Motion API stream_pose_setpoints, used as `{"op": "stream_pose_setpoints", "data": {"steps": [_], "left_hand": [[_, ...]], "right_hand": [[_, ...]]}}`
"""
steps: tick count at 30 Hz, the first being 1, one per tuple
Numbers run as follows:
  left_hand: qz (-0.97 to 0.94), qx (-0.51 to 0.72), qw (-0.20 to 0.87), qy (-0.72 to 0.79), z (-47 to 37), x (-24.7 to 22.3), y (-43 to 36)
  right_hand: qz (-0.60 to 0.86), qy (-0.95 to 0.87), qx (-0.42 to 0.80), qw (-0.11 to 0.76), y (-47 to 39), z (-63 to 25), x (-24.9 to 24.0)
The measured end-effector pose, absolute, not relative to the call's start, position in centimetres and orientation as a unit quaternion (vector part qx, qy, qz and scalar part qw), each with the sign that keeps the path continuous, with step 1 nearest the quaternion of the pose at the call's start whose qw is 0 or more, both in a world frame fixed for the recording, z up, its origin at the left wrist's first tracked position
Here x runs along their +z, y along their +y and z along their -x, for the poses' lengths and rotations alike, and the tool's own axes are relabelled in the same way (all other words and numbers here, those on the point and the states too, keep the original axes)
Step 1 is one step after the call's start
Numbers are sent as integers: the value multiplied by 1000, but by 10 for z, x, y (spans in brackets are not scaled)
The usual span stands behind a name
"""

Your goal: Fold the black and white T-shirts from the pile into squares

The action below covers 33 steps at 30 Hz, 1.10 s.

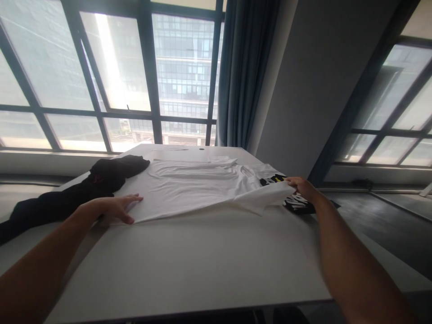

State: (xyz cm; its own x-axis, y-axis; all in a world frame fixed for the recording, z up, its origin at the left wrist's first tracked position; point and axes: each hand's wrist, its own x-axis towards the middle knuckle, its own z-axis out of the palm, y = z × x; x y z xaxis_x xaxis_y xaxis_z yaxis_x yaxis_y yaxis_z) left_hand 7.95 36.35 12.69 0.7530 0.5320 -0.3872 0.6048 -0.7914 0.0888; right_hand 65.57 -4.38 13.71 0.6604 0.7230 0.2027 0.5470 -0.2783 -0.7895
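Note:
A white T-shirt [189,189] lies spread across the white table, with wrinkles over its middle and towards its right end. My left hand [118,208] rests on its near left corner, fingers apart and pressing the cloth flat. At the other end, my right hand [300,186] pinches the sleeve edge and lifts it off the tabletop, so the near edge pulls into a slanting fold. Under and beside that sleeve shows a black item with white and yellow print [299,203], partly covered by the shirt.
Dark crumpled clothing [108,177] lies along the table's left side, beside my left forearm. The white table [202,265] extends towards the windows, where a small round black hole [201,149] shows near its far edge. A blue curtain [246,76] hangs behind.

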Motion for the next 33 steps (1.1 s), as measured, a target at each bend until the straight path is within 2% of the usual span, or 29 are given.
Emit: {"op": "stream_pose_setpoints", "data": {"steps": [4, 9, 11, 15, 18, 21, 25, 28, 31, 33], "left_hand": [[-932, -159, 106, 307, -78, 127, 362], [-957, -45, 116, 263, -90, 119, 356], [-964, -8, 123, 237, -102, 111, 351], [-969, 43, 113, 216, -120, 88, 348], [-966, 53, 82, 240, -124, 73, 354], [-961, 29, 68, 268, -123, 66, 360], [-958, 7, 65, 278, -125, 66, 359], [-958, 7, 66, 280, -126, 68, 356], [-957, 9, 69, 281, -126, 68, 357], [-957, 10, 72, 280, -126, 67, 360]], "right_hand": [[802, -400, 144, 420, -45, -649, 140], [817, -444, 34, 366, -27, -611, 154], [806, -505, 93, 295, -18, -587, 163], [758, -581, 282, 93, 6, -541, 167], [788, -562, 253, -11, 25, -518, 154], [822, -543, 161, -54, 38, -505, 141], [809, -570, 135, -46, 37, -500, 147], [778, -609, 151, 38, 30, -501, 162], [734, -615, 245, 149, 21, -504, 174], [715, -594, 319, 184, 16, -510, 176]]}}
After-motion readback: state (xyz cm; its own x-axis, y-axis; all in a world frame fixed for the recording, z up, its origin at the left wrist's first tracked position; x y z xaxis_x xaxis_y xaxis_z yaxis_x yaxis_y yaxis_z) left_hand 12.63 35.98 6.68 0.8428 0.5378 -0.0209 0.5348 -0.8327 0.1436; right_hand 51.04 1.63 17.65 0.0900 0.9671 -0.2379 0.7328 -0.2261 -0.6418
